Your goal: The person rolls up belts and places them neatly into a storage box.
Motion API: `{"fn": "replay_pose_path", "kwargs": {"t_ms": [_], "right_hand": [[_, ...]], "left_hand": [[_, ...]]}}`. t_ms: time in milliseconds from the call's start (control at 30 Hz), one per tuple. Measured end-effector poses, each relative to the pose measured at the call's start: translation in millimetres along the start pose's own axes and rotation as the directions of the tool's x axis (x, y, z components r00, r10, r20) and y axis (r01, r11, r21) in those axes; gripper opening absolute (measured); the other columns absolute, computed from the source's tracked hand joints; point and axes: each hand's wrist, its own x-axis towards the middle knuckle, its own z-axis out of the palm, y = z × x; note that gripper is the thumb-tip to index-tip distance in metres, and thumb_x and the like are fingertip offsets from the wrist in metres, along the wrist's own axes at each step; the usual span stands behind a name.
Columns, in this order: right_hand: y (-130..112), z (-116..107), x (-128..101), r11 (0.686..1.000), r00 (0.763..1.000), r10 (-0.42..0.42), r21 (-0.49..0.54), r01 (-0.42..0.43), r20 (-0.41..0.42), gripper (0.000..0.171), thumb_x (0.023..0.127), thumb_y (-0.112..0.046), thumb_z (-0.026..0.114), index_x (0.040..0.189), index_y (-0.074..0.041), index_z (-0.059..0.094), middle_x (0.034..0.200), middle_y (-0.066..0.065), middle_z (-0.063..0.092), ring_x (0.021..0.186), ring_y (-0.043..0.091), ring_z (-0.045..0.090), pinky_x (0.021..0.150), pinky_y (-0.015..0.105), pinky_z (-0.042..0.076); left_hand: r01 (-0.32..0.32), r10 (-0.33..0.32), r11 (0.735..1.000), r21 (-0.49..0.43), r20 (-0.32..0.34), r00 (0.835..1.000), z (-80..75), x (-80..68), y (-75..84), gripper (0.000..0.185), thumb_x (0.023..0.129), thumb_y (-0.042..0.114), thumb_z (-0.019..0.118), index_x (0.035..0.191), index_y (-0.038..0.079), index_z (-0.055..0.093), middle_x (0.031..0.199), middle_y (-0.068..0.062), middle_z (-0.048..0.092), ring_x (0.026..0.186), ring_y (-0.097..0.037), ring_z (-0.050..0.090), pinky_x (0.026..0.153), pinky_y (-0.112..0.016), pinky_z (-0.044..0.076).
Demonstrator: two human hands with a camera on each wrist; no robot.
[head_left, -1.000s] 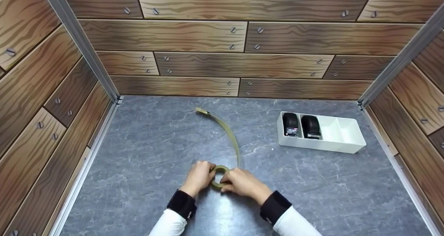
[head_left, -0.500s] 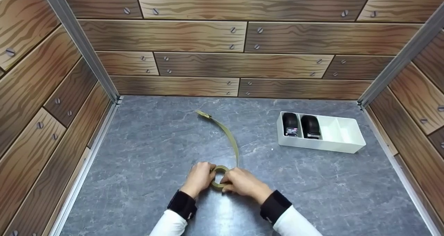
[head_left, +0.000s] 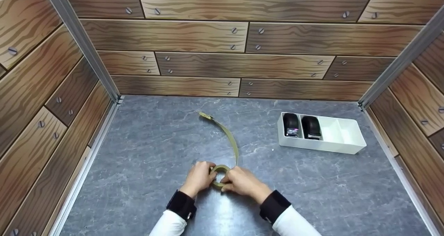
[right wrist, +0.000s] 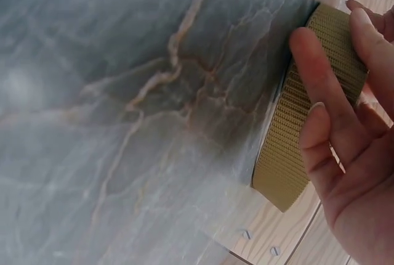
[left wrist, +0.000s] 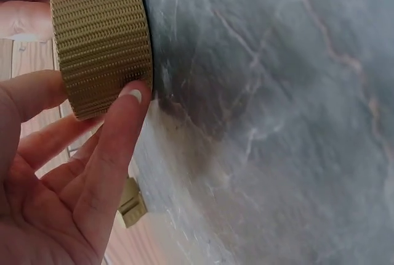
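Note:
Between both hands an olive webbing belt is wound into a hollow coil, standing on its edge on the grey marbled surface. My left hand grips the coil's left side with thumb and fingers; ribbed weave shows on the coil in the left wrist view. At the right side, my right hand pinches the coil, its fingertips along the outer wall in the right wrist view. From the coil a loose tail curves away to the back left, ending in a brass-coloured buckle.
At the back right stands a white divided tray. Two rolled black belts, one in the leftmost compartment and one beside it, show shiny buckles. Wood-patterned walls with metal corner posts enclose the surface on three sides.
The buckle end has slid slightly toward the hands and to the right, and the loose tail is a little shorter. Both hands stay on the coil in nearly the same place.

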Motion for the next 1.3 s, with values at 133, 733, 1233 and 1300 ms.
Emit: {"fn": "replay_pose_path", "kwargs": {"t_ms": [133, 733, 1233, 1300], "right_hand": [[3.8, 0.2, -1.0, 0.999, 1.000, -0.027, 0.023, 0.027, 0.003, 0.013, 0.082, -0.028, 0.078, 0.092, -0.020, 0.078, 0.081, -0.013, 0.069, 0.068, 0.000, 0.057, 0.065, 0.022, 0.049], [6.7, 6.0, -6.1, 0.983, 0.992, -0.076, -0.172, 0.058, -0.099, 0.017, 0.085, -0.038, 0.073, 0.095, -0.024, 0.076, 0.084, -0.010, 0.060, 0.067, 0.006, 0.055, 0.058, 0.026, 0.046], [15.0, -5.3, -8.4, 0.987, 0.988, -0.144, -0.084, 0.139, -0.057, 0.019, 0.086, -0.032, 0.073, 0.099, -0.018, 0.077, 0.099, -0.009, 0.066, 0.086, 0.007, 0.063, 0.077, 0.025, 0.051], [15.2, -3.5, -9.3, 0.985, 0.985, -0.154, -0.090, 0.147, -0.077, 0.020, 0.087, -0.032, 0.072, 0.100, -0.018, 0.077, 0.102, -0.007, 0.065, 0.084, 0.006, 0.063, 0.074, 0.025, 0.051]], "left_hand": [[0.007, -0.006, 1.000, -0.008, 0.030, 1.000, -1.7, 1.4, -0.5, 0.018, 0.085, 0.010, 0.069, 0.102, 0.008, 0.076, 0.096, -0.011, 0.073, 0.079, -0.023, 0.067, 0.069, -0.039, 0.053], [0.026, -0.026, 1.000, 0.016, 0.011, 1.000, -0.3, 5.0, 0.0, 0.024, 0.085, 0.017, 0.072, 0.106, 0.005, 0.073, 0.089, -0.009, 0.071, 0.075, -0.023, 0.065, 0.067, -0.039, 0.052], [-0.098, 0.097, 0.981, 0.168, 0.017, 0.995, -2.6, 8.1, 2.8, 0.027, 0.089, 0.014, 0.068, 0.065, 0.017, 0.058, 0.072, -0.002, 0.066, 0.070, -0.026, 0.065, 0.060, -0.041, 0.049], [-0.101, 0.105, 0.975, 0.196, -0.009, 0.994, -1.7, 7.5, 3.3, 0.030, 0.089, 0.014, 0.068, 0.062, 0.017, 0.054, 0.070, -0.002, 0.066, 0.068, -0.026, 0.064, 0.058, -0.041, 0.048]]}}
